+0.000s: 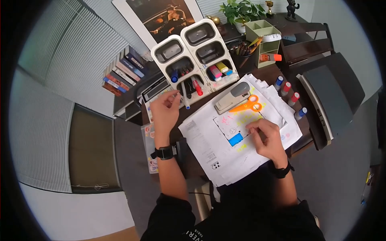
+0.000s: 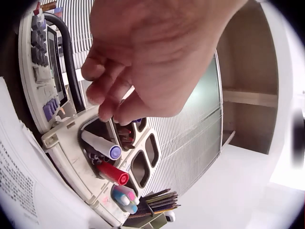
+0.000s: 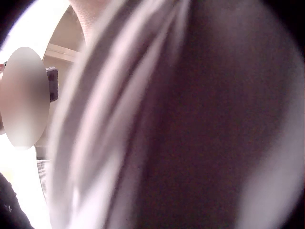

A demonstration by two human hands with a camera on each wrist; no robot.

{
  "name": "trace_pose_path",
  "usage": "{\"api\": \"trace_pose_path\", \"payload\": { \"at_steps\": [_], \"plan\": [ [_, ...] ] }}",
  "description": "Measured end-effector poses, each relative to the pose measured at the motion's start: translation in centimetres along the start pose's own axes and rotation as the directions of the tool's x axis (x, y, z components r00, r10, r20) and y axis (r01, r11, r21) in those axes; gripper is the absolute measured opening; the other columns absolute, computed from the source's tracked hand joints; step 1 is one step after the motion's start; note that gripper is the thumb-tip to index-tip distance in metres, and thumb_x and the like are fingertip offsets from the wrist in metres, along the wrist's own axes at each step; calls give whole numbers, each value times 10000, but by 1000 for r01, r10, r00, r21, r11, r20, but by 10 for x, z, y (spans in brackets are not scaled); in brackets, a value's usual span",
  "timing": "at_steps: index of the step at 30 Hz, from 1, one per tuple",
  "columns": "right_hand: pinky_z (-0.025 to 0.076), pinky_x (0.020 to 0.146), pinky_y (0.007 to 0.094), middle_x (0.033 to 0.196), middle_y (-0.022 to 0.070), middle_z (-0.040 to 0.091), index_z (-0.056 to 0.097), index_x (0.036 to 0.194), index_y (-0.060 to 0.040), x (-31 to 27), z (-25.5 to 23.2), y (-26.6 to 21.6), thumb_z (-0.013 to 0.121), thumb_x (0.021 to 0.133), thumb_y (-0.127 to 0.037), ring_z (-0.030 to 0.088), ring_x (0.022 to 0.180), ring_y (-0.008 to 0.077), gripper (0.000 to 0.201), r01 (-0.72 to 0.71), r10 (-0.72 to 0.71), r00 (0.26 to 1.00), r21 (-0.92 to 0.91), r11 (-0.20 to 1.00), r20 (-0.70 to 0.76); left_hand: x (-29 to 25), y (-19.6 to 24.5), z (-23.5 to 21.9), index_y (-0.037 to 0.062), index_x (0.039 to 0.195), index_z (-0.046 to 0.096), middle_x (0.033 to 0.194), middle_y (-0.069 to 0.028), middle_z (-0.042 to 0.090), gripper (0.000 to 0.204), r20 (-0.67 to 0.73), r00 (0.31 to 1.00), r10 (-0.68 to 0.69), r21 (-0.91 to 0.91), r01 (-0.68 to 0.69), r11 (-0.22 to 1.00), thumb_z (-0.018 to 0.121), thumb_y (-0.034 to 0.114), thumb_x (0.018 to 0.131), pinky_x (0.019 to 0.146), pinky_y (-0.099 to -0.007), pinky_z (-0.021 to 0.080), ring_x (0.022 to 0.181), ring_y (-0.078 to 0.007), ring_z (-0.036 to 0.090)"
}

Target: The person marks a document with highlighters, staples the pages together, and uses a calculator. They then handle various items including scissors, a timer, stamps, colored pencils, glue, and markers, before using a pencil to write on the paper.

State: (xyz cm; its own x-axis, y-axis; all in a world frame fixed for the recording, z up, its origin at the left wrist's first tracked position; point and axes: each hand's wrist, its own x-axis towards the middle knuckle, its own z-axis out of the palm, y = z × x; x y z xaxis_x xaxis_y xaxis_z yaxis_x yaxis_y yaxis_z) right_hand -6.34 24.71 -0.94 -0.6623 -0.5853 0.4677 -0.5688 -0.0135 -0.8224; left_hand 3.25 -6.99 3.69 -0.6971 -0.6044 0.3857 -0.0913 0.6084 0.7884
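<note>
My left hand (image 1: 165, 112) hovers at the near left corner of a white desk organizer (image 1: 189, 52), fingers loosely bent with nothing visible between them. Close by its fingertips, a white marker with a blue end (image 2: 102, 144) leans out of a compartment, beside a red marker (image 2: 113, 172). My right hand (image 1: 267, 138) is over the stacked papers (image 1: 201, 148), its fingers loosely curled and no held thing showing. A blue rectangle (image 1: 235, 139) and a black-outlined drawing lie just left of it. Orange scissors (image 1: 252, 105) rest by a grey stapler (image 1: 233, 98) beyond it. The right wrist view is mostly blurred.
Several glue-stick-like tubes (image 1: 294, 98) stand along the right of the papers, beside a dark machine (image 1: 331, 92). Behind are a green organizer (image 1: 263, 30), a pencil holder (image 1: 243, 50) and a potted plant (image 1: 241, 12). Books (image 1: 124, 68) stand at the left.
</note>
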Motion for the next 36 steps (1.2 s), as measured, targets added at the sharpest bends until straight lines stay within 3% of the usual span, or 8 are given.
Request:
{"api": "trace_pose_path", "payload": {
  "at_steps": [8, 14, 16, 18, 20, 24, 32, 36],
  "plan": [
    [545, 632, 317, 817, 140, 684, 696, 915, 17, -2, -2, 2, 609, 812, 81, 687, 723, 261, 150, -18, 19, 1000, 24, 1000, -16, -6, 21, -2, -48, 1078, 722, 723, -59, 686, 193, 84, 993, -78, -37, 81, 996, 711, 81, 934, 472, -221, 468, 557, -69, 585],
    [534, 600, 317, 835, 147, 691, 690, 908, 23, -1, -6, -4, 625, 823, 60, 680, 699, 265, 113, -18, 18, 1000, 14, 1000, 1, -16, 33, 16, -8, 1006, 732, 678, -63, 650, 192, 40, 985, 168, 117, -172, 978, 777, 83, 843, 532, -269, 449, 580, -99, 581],
    [531, 590, 316, 835, 148, 692, 690, 909, 22, -3, -2, 2, 627, 824, 55, 679, 699, 267, 110, 0, 0, 1000, 30, 1000, -11, -16, 48, 23, -7, 960, 738, 697, -51, 622, 144, 117, 947, 299, 288, -320, 902, 766, 56, 834, 551, -257, 458, 583, -119, 552],
    [529, 580, 315, 836, 149, 692, 689, 910, 21, -1, -5, 2, 629, 825, 50, 678, 698, 269, 108, 25, -24, 999, 39, 999, -29, -14, 58, 33, 15, 993, 730, 782, -85, 600, 234, 160, 951, 263, 375, -306, 875, 801, 99, 786, 597, -326, 492, 665, -215, 595],
    [527, 576, 327, 834, 154, 692, 686, 910, 20, -2, -5, 0, 629, 824, 50, 672, 678, 278, 107, 13, -12, 1000, 62, 998, -6, -15, 64, 40, 21, 1071, 714, 878, -108, 596, 345, 239, 876, 419, 604, -472, 642, 820, 147, 767, 680, -395, 515, 812, -283, 624],
    [514, 602, 311, 816, 124, 690, 695, 912, 12, -3, -5, -1, 597, 841, 58, 682, 711, 235, 129, -1, 3, 1000, 63, 998, -24, -3, 58, 46, 10, 1043, 688, 955, -118, 590, 302, 367, 862, 349, 654, -506, 563, 786, 109, 775, 736, -407, 537, 952, -299, 609],
    [523, 610, 352, 805, 159, 684, 683, 901, 4, -2, -5, 1, 634, 826, 31, 663, 656, 292, 93, 52, -50, 998, 40, 998, -41, 4, 45, 45, 8, 1019, 711, 885, -138, 623, 236, 250, 864, 438, 603, -492, 628, 750, 93, 802, 715, -430, 528, 870, -337, 635],
    [507, 589, 315, 781, 123, 678, 689, 907, 10, -2, -7, 2, 602, 847, 46, 676, 684, 240, 111, 39, -38, 999, 58, 998, -19, 4, 57, 38, 2, 1047, 710, 851, -136, 636, 251, 178, 897, 406, 551, -432, 714, 756, 98, 820, 683, -413, 518, 807, -317, 648]
  ]
}}
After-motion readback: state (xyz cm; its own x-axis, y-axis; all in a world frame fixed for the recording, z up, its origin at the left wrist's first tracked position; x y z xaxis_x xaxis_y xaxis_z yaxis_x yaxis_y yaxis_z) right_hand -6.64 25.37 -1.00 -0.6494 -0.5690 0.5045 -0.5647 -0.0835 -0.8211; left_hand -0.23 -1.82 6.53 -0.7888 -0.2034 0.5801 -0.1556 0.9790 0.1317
